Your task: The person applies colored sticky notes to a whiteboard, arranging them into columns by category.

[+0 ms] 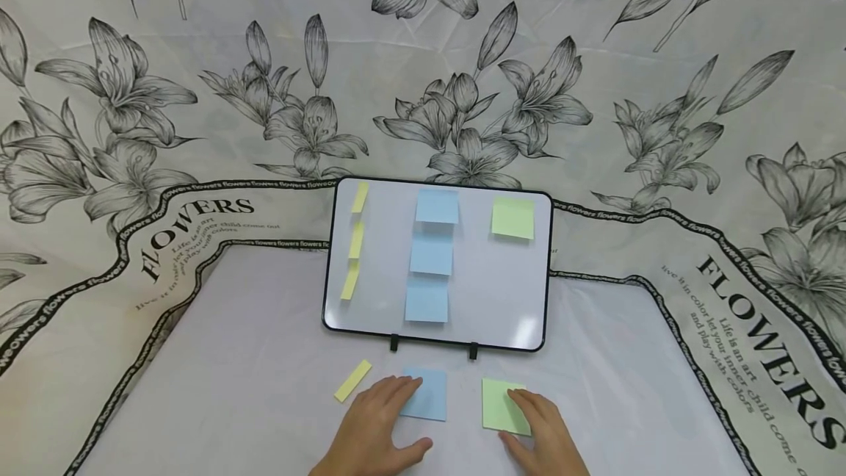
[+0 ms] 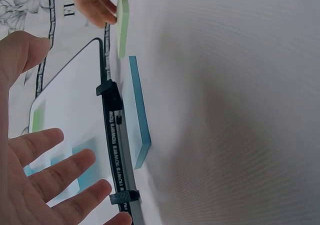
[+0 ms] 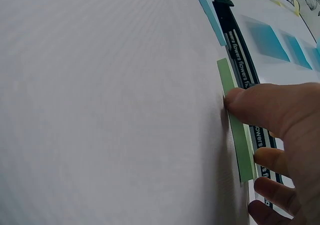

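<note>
My right hand [image 1: 547,428] grips a pad of green sticky notes [image 1: 496,404], thumb on its near edge and fingers over its top and right side. In the right wrist view, the thumb [image 3: 250,101] presses against the side of that green pad. My left hand [image 1: 371,421] hovers beside a pad of blue sticky notes [image 1: 431,397] with fingers spread, its fingertips overlapping the pad's left part in the head view. Nothing lies in the left palm, as the left wrist view shows. Left of that hand is a narrow yellow sticky-note pad [image 1: 353,380].
Behind the pads, a black-framed whiteboard [image 1: 482,292] stands tilted on small black feet [image 1: 473,350]. Stuck on it are three yellow strips [image 1: 356,241], three blue notes [image 1: 431,254] in a column and one green note [image 1: 512,218]. A flower-printed cloth [image 1: 317,94] hangs behind.
</note>
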